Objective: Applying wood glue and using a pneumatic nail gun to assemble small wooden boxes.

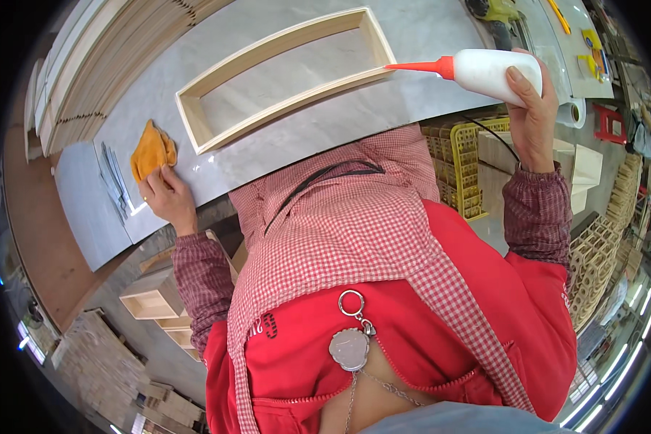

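Note:
A white squeeze bottle (488, 75) with a red pointed nozzle lies tilted sideways in my right hand (534, 108), whose fingers wrap round its base. Its nozzle tip touches or nearly touches the near right corner of a long, open wooden frame (289, 108). That frame, of pale wood, rests on the grey marbled tabletop (267, 155). Over at the table's near left edge, my left hand (168, 197) pinches the lower end of a crumpled orange cloth (152, 150). The cloth sits to the left of the frame.
Thin grey strips (113, 177) lie left of the cloth. Stacked wooden boards (87, 72) stand at the far left. A yellow-green power tool (493, 10) is at the far right. Below the table are a yellow plastic crate (466, 170), wooden boxes (154, 296) and a red stool (610, 124).

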Tool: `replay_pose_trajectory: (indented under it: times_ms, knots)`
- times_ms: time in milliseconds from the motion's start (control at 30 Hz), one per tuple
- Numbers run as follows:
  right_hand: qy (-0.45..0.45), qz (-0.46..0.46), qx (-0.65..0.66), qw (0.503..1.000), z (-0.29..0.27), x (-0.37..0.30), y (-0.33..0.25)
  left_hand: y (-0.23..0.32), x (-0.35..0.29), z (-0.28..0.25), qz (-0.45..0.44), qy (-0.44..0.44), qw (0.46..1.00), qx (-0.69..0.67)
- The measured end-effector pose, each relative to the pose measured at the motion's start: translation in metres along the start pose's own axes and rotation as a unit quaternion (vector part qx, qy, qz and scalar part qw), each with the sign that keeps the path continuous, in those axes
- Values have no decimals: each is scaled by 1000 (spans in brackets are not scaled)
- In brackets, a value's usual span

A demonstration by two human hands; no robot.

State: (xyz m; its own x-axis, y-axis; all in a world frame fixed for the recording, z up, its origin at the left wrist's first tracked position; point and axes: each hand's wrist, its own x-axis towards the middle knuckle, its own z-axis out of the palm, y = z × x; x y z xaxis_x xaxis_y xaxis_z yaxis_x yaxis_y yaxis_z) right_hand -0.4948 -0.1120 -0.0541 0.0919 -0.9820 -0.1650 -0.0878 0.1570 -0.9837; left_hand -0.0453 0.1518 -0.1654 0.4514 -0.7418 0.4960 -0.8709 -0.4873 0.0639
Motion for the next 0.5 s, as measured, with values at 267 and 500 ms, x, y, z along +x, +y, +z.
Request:
replay_pose_trajectory:
  times_ms: [267, 500]
  knots:
    - [41, -6, 88, 995, -12, 5, 12, 3, 3, -4, 9, 14, 1000, -12]
    - [233, -105, 267, 929, 16, 62, 34, 16, 3, -15, -13, 6, 1000, -24]
